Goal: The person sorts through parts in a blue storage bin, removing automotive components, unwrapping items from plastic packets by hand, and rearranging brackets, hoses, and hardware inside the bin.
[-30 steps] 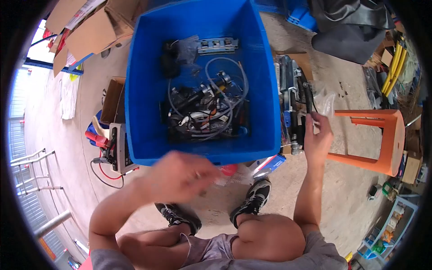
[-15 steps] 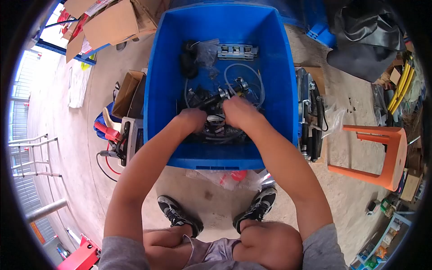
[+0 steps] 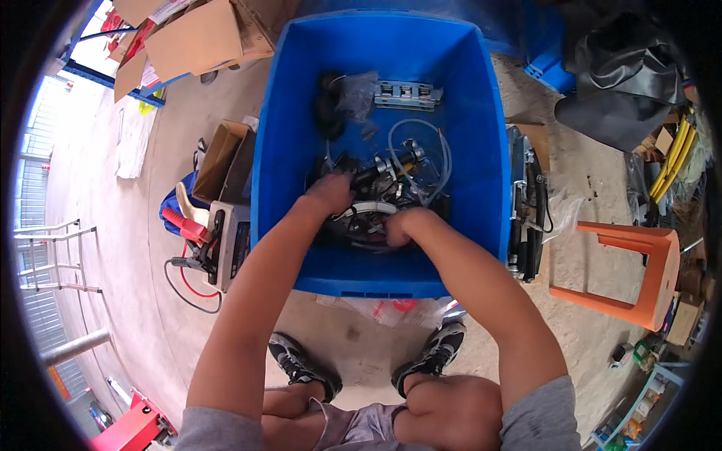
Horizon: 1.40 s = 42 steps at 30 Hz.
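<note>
Both of my hands reach down into a large blue plastic bin (image 3: 492,158). My left hand (image 3: 331,194) is closed around the lower left end of a black tube (image 3: 367,177) that carries metal clamps. To the right of it, my right hand (image 3: 406,227) is curled low among a tangle of dark parts (image 3: 365,225); what its fingertips hold is hidden. A pale curved strip (image 3: 368,207) lies between the hands. Beyond them are a looped clear hose (image 3: 447,161), a silver metal bracket (image 3: 408,95), a clear plastic bag (image 3: 357,94) and a black rounded part (image 3: 328,113).
An orange stool (image 3: 654,263) lies on its side at the right. Left of the bin stand a cardboard box (image 3: 226,161) and a device with a red-handled clamp (image 3: 186,224). Metal parts (image 3: 529,203) lie close along the bin's right side.
My right hand has left the black tube's clamp and moved nearer to me, down into the loose parts. The left hand stays at the tube's end. The view has shifted slightly.
</note>
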### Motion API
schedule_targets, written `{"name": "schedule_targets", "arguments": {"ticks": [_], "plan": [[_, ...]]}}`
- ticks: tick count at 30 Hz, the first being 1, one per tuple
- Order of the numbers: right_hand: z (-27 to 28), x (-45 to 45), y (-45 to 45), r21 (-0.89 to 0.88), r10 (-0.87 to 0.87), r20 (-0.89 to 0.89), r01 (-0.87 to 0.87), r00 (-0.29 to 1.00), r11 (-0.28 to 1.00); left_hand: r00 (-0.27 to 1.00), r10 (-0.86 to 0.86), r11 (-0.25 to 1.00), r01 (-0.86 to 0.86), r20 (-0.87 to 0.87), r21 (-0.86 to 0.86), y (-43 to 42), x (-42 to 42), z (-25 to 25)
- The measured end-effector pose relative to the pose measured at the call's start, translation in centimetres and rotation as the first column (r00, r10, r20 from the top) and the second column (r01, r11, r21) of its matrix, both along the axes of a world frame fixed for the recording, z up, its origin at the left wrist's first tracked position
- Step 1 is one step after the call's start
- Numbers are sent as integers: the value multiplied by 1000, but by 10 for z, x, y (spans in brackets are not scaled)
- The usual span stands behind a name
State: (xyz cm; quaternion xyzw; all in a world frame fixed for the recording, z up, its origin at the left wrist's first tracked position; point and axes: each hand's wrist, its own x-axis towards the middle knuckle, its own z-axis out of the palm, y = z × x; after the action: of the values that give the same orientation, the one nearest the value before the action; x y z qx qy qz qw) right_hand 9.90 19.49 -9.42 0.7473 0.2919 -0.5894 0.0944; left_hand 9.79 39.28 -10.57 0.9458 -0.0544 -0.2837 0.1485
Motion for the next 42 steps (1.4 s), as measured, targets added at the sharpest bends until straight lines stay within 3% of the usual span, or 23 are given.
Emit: {"name": "schedule_targets", "arguments": {"ticks": [4,6,7,9,11,13,15,17,19,21,22,24,25,27,28,30,32,33,35,42], "plan": [[21,8,-3,144,-134,83,121,987,982,993,28,999,-24,-114,35,-3,28,-24],[31,16,-6,213,-418,135,386,898,897,1000,-2,994,4,-14,113,2,24,-47],[27,20,-7,305,-420,193,353,887,885,1000,-3,993,4,-11,114,0,18,-50],[36,27,-12,306,-487,189,420,853,854,978,-90,960,35,186,278,-1,7,-47],[45,31,-14,309,-543,183,476,820,823,983,-152,937,111,99,332,-6,12,-39],[42,32,-18,299,-624,292,550,725,780,979,-205,907,185,11,379,-11,18,-20],[24,32,-23,255,-639,337,586,692,769,986,-101,942,138,-132,305,-14,24,1],[3,32,-28,205,-658,373,633,655,746,972,-172,941,210,-159,266,-19,26,21],[-2,32,-31,100,-607,389,623,693,775,953,-241,934,279,-183,222,-18,31,31],[6,39,-33,18,-564,375,602,736,798,893,-212,960,266,-397,84,-18,37,38],[12,41,-34,-63,-521,359,577,775,815,893,-210,961,264,-398,85,-17,35,42],[-14,43,-42,-18,-552,375,601,745,799,857,-263,963,262,-444,-64,-8,32,55],[-18,41,-45,25,-585,387,627,712,779,855,-264,962,267,-446,-59,-5,28,67],[-15,46,-52,-3,-564,391,614,727,789,807,12,973,-146,-591,-180,2,15,90],[-2,49,-53,-35,-537,400,598,743,801,808,13,974,-143,-590,-173,5,9,97],[19,50,-53,-64,-473,398,538,786,841,718,187,846,-464,-670,-262,10,-7,105],[30,49,-48,-157,-565,461,690,684,707,733,249,825,-503,-633,-257,11,-19,106],[31,47,-48,-151,-571,459,693,681,705,741,306,802,-539,-597,-258,12,-22,105],[31,44,-50,-171,-519,364,603,773,779,757,333,795,-546,-562,-264,17,-19,92],[24,47,-51,-231,-461,209,502,862,834,754,357,718,-599,-551,-355,-2,20,74]]}}
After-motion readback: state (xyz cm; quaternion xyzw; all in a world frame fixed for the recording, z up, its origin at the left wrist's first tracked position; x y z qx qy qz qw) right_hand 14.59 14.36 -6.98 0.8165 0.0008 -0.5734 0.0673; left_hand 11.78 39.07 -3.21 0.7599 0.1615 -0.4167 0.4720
